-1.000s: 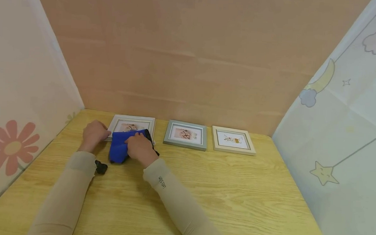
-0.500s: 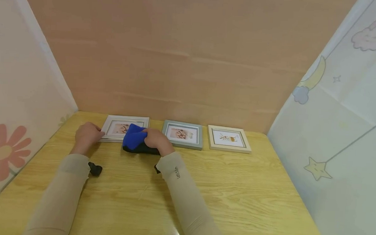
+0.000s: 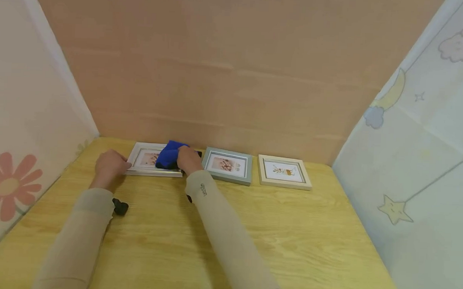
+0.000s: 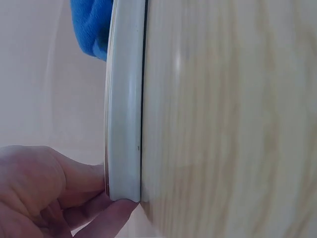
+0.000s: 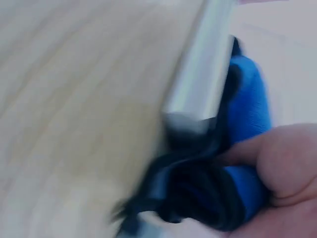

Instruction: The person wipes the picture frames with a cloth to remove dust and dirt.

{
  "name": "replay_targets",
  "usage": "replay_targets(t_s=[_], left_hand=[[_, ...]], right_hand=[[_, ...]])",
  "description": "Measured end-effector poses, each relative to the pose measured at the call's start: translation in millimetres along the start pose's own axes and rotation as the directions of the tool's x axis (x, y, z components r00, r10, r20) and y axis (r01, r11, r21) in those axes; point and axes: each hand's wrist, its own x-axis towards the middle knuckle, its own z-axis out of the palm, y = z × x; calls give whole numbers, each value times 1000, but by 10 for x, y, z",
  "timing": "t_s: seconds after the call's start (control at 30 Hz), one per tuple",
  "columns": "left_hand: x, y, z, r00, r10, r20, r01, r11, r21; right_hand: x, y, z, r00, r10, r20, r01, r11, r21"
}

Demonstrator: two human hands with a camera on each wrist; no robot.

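In the head view a white picture frame (image 3: 154, 173) lies flat at the back left of the table, a flower picture behind its pane. My left hand (image 3: 111, 167) holds its left end; in the left wrist view the thumb (image 4: 89, 177) is on the frame's face and a finger (image 4: 116, 213) at its end edge. My right hand (image 3: 190, 160) grips a bunched blue cloth (image 3: 170, 154) with dark edging, over the right part of the frame. In the right wrist view the cloth (image 5: 247, 106) folds around the frame's corner, with loose dark edging hanging past it.
To the right lie a grey-blue picture frame (image 3: 230, 177), close to my right hand, and a cream picture frame (image 3: 284, 184). An orange-brown backdrop (image 3: 234, 75) rises behind the wooden table (image 3: 289, 242). Patterned side panels flank it.
My right hand has carried the cloth rightward along the white frame, then back onto its right part, baring the left part of the picture. My left hand stays at the frame's left end.
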Motion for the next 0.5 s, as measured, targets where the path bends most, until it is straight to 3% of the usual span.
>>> replay_targets(t_s=[0.1, 0.27, 0.4, 0.5], left_hand=[[1, 4, 55, 1000, -16, 6, 16, 1000, -21], [-6, 6, 51, 1000, -26, 3, 26, 1000, -1], [-9, 17, 15, 999, -52, 17, 52, 999, 9], [-4, 37, -13, 999, -45, 17, 44, 999, 22]], right_hand=[[72, 69, 100, 1000, -5, -27, 5, 1000, 15], [-180, 25, 147, 994, -101, -30, 95, 983, -156], [-447, -96, 68, 993, -97, 62, 107, 975, -196], [-511, -198, -32, 989, -50, 137, 76, 977, -197]])
